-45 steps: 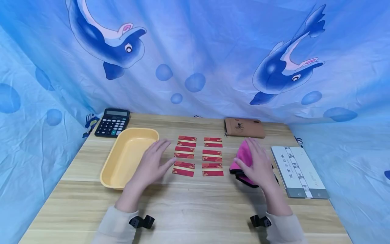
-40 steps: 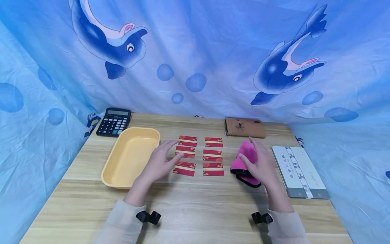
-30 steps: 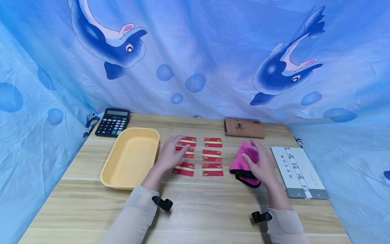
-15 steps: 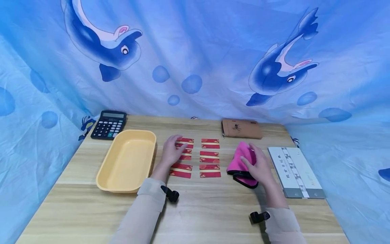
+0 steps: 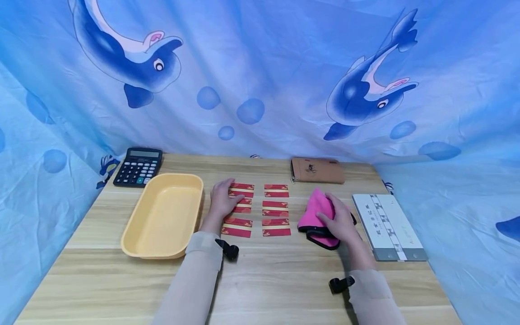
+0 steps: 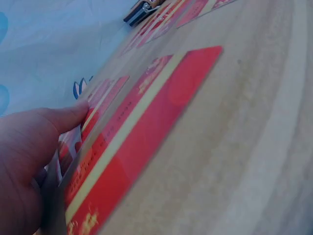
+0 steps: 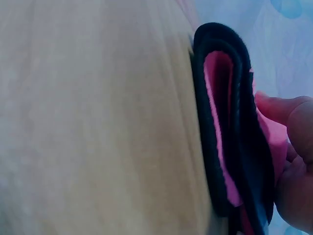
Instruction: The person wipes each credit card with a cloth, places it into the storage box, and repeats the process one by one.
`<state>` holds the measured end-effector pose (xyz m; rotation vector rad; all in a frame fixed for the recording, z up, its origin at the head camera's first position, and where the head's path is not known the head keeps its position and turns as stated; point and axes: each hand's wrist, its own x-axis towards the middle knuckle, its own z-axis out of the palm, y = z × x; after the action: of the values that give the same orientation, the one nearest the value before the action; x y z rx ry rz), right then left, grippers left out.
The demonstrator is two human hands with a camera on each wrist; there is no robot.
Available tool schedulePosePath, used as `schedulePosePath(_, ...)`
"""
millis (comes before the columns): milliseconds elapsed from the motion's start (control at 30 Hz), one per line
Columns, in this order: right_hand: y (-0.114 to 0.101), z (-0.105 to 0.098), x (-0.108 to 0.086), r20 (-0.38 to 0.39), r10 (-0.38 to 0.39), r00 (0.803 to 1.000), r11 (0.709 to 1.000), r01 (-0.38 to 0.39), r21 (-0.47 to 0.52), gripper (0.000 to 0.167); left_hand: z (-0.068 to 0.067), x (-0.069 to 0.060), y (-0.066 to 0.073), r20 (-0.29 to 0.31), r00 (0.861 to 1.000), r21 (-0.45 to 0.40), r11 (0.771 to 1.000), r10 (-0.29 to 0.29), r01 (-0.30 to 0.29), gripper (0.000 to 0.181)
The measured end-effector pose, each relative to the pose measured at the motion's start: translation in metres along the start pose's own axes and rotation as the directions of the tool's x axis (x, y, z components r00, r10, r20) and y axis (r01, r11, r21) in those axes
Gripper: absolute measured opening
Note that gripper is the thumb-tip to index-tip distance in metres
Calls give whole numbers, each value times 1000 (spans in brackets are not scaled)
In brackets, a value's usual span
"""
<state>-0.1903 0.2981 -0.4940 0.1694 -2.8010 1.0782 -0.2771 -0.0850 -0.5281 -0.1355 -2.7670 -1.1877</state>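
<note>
Red cards with a pale gold band across each lie flat in two columns on the wooden table. My left hand [image 5: 221,201] rests at the left column, its fingers beside the far card [image 5: 243,186] and its thumb over the middle card [image 5: 243,209]. In the left wrist view, the thumb reaches in front of a red card [image 6: 146,132]; the other fingers are mostly hidden. On the right, my right hand [image 5: 340,221] holds a folded pink cloth [image 5: 318,210] with black edging, thumb on the near side. The right wrist view shows the cloth's layered black border [image 7: 239,132] beside the thumb.
A yellow plastic tray [image 5: 162,221] stands left of the cards, with a black calculator [image 5: 140,167] behind it. A brown zip wallet [image 5: 318,170] lies at the back. Right of the cloth lies a white-and-grey notebook [image 5: 387,228]. A blue dolphin curtain [image 5: 252,54] surrounds the table.
My left hand has moved from beside the tray, right and forward onto the left column of cards. My right hand has settled lower around the pink cloth. The head view has shifted slightly.
</note>
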Motion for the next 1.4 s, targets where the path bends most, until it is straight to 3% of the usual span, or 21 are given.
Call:
schedulePosePath(467,3,7,3,7,49,999,998,-49,30,71,-4,4,0,15,1000,0,1000,-2,2,54)
schedulePosePath(700,3,9,4,16,73,997,997,-73,40,72,-8,4,0,57,998,6,1000,-6,5,64)
schedulePosePath(900,3,11,4,19,80,997,996,-81,45,73,-4,4,0,-21,1000,-6,1000,-22,21,45)
schedulePosePath(1000,5,13,4,19,78,997,995,-79,54,72,-1,4,-2,-50,999,20,1000,-11,12,46)
schedulePosePath(1200,8,15,2,3,74,997,996,-74,42,70,-1,5,-4,49,998,76,996,37,-41,65)
schedulePosePath(1400,11,15,2,0,87,996,996,-87,21,70,-4,8,-4,106,993,98,993,49,-60,65)
